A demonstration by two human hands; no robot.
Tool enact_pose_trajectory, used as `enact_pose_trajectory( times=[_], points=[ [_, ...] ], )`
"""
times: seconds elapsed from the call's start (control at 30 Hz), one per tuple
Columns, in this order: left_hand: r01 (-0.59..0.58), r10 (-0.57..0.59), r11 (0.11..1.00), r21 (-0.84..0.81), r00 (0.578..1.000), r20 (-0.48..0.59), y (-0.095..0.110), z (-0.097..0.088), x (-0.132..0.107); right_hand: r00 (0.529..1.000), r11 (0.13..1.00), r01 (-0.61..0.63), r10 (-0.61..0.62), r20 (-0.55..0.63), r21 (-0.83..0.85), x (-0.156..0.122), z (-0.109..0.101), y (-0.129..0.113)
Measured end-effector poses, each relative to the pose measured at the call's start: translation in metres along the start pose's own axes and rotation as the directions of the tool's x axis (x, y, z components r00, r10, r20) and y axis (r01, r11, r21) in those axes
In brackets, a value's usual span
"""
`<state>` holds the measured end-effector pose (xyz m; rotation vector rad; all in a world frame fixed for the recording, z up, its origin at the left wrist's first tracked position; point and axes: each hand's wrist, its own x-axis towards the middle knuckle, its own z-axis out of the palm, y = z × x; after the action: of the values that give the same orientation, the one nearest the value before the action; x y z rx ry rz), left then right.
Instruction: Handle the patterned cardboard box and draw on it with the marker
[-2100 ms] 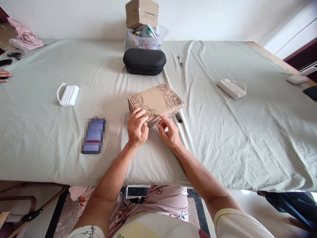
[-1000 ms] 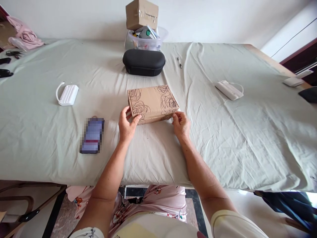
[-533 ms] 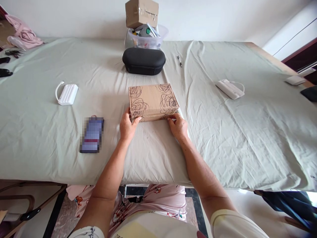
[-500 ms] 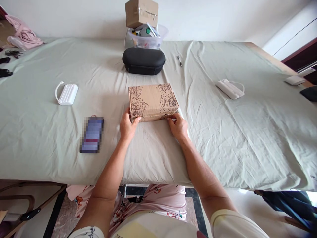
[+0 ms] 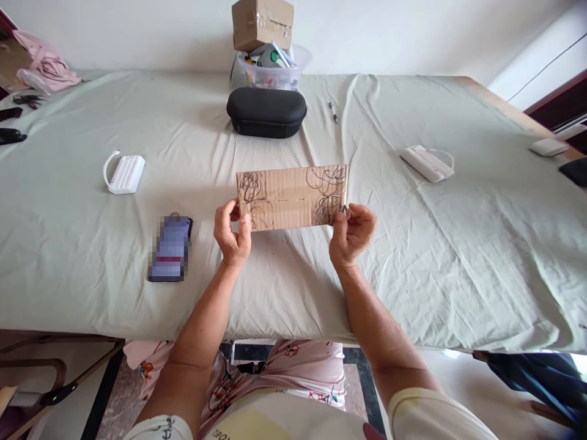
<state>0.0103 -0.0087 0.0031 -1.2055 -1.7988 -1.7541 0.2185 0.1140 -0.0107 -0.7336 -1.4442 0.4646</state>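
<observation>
A brown cardboard box (image 5: 288, 198) with black scribbled loops near its corners is tilted, one long face turned towards me. My left hand (image 5: 233, 232) grips its left end, thumb on the near face and fingers behind. At the right end my right hand (image 5: 351, 237) pinches the lower corner, its thumb pressed on the scribbles. The box's far faces are hidden, and it seems raised from the cloth.
A pixelated phone (image 5: 169, 249) lies left of my left forearm. White power banks with looped cables lie at left (image 5: 127, 174) and right (image 5: 427, 164). Behind the box are a black zip case (image 5: 266, 113), a pen (image 5: 332, 112) and a plastic basin (image 5: 275, 78) beneath another carton (image 5: 262, 25).
Both hands have tipped the box up, so a long face shows instead of its top. My right hand has moved a little to the right and its grip has shifted.
</observation>
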Motion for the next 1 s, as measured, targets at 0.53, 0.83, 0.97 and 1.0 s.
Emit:
enact_pose_trajectory(
  times=[0.53, 0.83, 0.97, 1.0],
  points=[
    [-0.197, 0.170, 0.958, 0.209, 0.975, 0.141, 0.006, 0.012, -0.022, 0.983, 0.965, 0.160, -0.135, 0.126, -0.210, -0.006, 0.001, -0.010],
    [-0.366, 0.309, 0.914, 0.176, 0.908, 0.284, 0.023, 0.019, -0.037, 0.955, 0.950, 0.250, -0.210, 0.210, -0.186, -0.017, 0.007, -0.025],
    [-0.416, 0.355, 0.895, 0.163, 0.884, 0.304, 0.029, 0.020, -0.040, 0.917, 0.943, 0.329, -0.305, 0.257, -0.057, -0.024, 0.011, -0.038],
    [-0.422, 0.364, 0.893, 0.155, 0.882, 0.300, 0.029, 0.020, -0.040, 0.905, 0.938, 0.346, -0.331, 0.267, -0.010, -0.025, 0.012, -0.040]
  ],
)
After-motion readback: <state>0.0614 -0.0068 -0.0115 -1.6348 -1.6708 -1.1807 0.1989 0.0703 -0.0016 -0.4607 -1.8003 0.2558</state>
